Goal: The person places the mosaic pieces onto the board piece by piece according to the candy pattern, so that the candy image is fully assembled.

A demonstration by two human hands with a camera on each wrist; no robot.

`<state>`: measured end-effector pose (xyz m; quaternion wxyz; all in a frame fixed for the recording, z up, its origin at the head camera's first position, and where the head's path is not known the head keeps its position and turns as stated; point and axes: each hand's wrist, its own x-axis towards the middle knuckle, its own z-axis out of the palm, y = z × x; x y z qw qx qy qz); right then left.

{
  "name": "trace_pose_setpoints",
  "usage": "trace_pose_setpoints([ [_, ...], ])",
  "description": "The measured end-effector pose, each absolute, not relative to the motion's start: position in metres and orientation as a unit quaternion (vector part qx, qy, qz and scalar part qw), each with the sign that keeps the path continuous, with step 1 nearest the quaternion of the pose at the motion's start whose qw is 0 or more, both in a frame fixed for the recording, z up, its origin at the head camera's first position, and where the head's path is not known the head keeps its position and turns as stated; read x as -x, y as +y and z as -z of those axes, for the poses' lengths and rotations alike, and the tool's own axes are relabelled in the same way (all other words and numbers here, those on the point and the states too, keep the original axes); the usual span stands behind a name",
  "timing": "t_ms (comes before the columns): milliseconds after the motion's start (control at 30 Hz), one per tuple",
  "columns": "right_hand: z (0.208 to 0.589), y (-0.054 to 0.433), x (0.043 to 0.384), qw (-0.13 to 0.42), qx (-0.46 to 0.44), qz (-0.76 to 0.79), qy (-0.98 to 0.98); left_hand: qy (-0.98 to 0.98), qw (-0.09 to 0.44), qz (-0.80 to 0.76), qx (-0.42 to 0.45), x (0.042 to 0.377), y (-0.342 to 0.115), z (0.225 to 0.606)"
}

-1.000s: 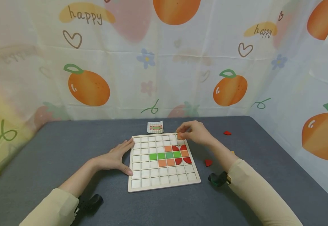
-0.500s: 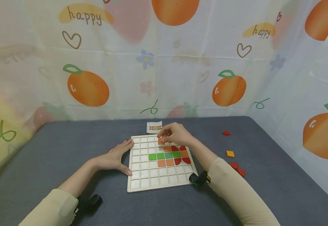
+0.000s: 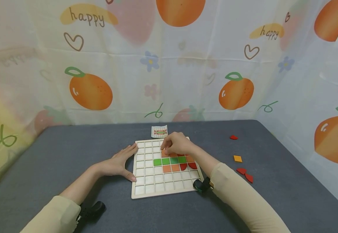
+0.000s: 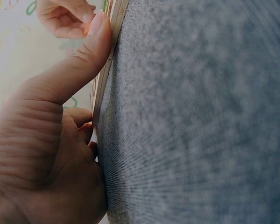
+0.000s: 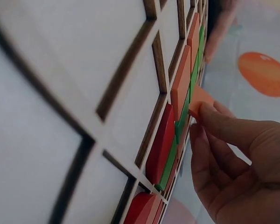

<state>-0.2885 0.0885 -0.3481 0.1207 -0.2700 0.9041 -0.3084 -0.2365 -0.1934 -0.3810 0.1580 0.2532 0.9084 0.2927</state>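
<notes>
A pale wooden grid board [image 3: 150, 188] lies mid-table. Along its left edge rests my left hand [image 3: 115, 164], thumb and fingers spread apart and touching the frame; in the left wrist view the thumb [image 4: 91, 44] presses the board's side. My right hand [image 3: 178, 144] is over the board's upper middle, pinching an orange square tile [image 5: 201, 98] between thumb and fingers. Whether that tile touches its cell cannot be told. Green tiles [image 3: 157, 162] form a row below it, with orange tiles [image 3: 167, 168] and red curved pieces [image 3: 192, 165] around. The right hand partly hides the upper ones.
Behind the board lies a small printed pattern card [image 3: 159, 131]. To the right, a yellow-orange square tile [image 3: 237, 159], two red pieces [image 3: 241, 171] and another red piece [image 3: 233, 137] lie on the dark grey table [image 3: 113, 213]. A fruit-print curtain [image 3: 128, 90] hangs behind.
My right hand has carried the orange tile left from the board's top right corner, then down toward the row above the green tiles. The left hand stays put.
</notes>
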Motion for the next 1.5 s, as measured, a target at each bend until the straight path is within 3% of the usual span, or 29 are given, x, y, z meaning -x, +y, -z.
trace_pose_setpoints([
  [967, 0.346, 0.09, 0.289, 0.107, 0.301, 0.276, 0.906, 0.906, 0.161, -0.299, -0.252, 0.236, -0.195, 0.382],
  [1500, 0.326, 0.143, 0.304, 0.073, 0.22, 0.297, 0.926, 0.903, 0.165, -0.303, -0.257, 0.235, -0.196, 0.38],
])
